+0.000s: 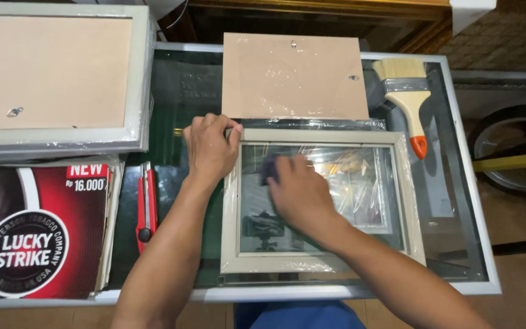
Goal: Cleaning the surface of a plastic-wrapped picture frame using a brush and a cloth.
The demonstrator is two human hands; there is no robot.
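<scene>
A cream wooden picture frame (318, 262), wrapped in clear plastic film, lies flat on the glass-topped table (458, 244). The left hand (210, 146) grips its upper left corner, fingers curled over the edge. The right hand (299, 195) presses a dark cloth (269, 167) onto the frame's glass, fingers closed on it.

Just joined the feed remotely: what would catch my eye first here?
In the middle, the right hand presses a dark cloth on the glass of a pale picture frame, while the left hand holds its top-left corner. A paintbrush lies upper right; a red utility knife lies left.
</scene>
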